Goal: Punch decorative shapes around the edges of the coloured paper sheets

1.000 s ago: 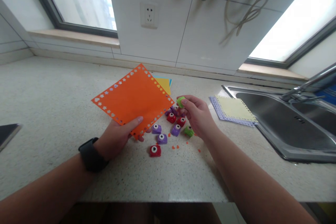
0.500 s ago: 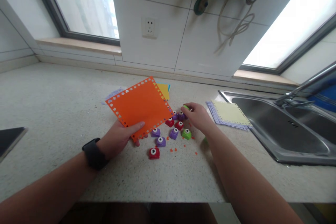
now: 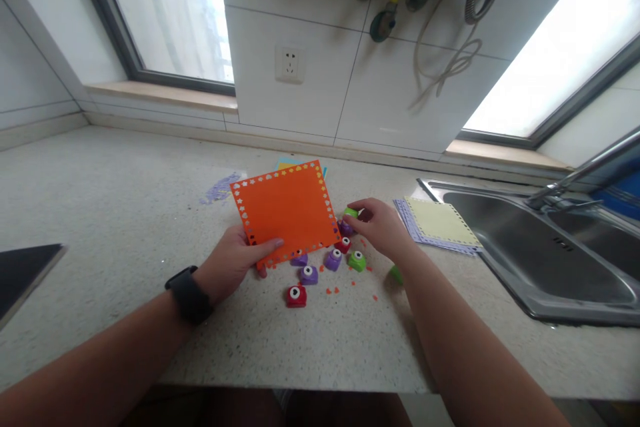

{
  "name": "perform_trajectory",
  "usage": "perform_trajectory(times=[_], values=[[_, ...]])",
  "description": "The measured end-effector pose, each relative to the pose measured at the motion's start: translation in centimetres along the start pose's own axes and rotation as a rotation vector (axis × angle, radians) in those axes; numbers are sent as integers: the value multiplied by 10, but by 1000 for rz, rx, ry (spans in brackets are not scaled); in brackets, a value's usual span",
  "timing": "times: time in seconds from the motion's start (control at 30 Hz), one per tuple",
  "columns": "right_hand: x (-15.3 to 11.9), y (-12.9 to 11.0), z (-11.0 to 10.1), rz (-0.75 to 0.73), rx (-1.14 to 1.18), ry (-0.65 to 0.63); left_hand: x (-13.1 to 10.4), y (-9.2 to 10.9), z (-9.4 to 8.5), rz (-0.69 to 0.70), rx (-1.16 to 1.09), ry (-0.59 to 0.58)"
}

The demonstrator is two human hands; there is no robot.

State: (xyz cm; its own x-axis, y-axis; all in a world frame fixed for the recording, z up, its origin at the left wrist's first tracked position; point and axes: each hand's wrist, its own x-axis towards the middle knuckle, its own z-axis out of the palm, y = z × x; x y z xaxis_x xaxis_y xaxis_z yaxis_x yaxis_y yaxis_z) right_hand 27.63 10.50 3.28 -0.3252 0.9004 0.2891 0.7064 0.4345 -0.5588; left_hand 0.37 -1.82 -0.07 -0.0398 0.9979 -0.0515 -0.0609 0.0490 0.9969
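An orange sheet (image 3: 285,213) with small shapes punched along its edges is pinched at its lower left corner by my left hand (image 3: 245,257), thumb on top. To its right, my right hand (image 3: 377,223) has thumb and fingers closed around a light green punch (image 3: 351,213). Near and below the sheet lie a purple punch (image 3: 333,259), a second green punch (image 3: 357,261), a red punch with a heart (image 3: 297,296) and several others. The sheet covers part of this group. Orange paper bits (image 3: 329,291) are scattered among them.
Right of my right hand, a pale yellow sheet (image 3: 440,220) lies on purple sheets, beside the steel sink (image 3: 480,213). Blue and yellow paper (image 3: 287,163) shows behind the orange sheet. Purple scraps (image 3: 223,188) lie at the left, and a dark panel (image 3: 27,273) at the far left.
The orange sheet has turned clockwise and shifted right with my left hand, uncovering more purple scraps. My right hand remains at the green punch. The view has shifted slightly.
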Motion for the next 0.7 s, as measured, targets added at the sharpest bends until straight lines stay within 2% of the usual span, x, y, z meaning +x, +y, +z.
perform_trajectory(times=[0.2,0.4,0.57,0.7], values=[[0,0,2,-94,-9,-10,-2,3,4,11,10,19],[-1,-4,11,-180,-38,37,-2,5,5,18,39,27],[4,1,18,-221,-83,84,-2,2,4,24,44,25],[9,2,25,-239,-138,72,-1,2,5,31,47,13]])
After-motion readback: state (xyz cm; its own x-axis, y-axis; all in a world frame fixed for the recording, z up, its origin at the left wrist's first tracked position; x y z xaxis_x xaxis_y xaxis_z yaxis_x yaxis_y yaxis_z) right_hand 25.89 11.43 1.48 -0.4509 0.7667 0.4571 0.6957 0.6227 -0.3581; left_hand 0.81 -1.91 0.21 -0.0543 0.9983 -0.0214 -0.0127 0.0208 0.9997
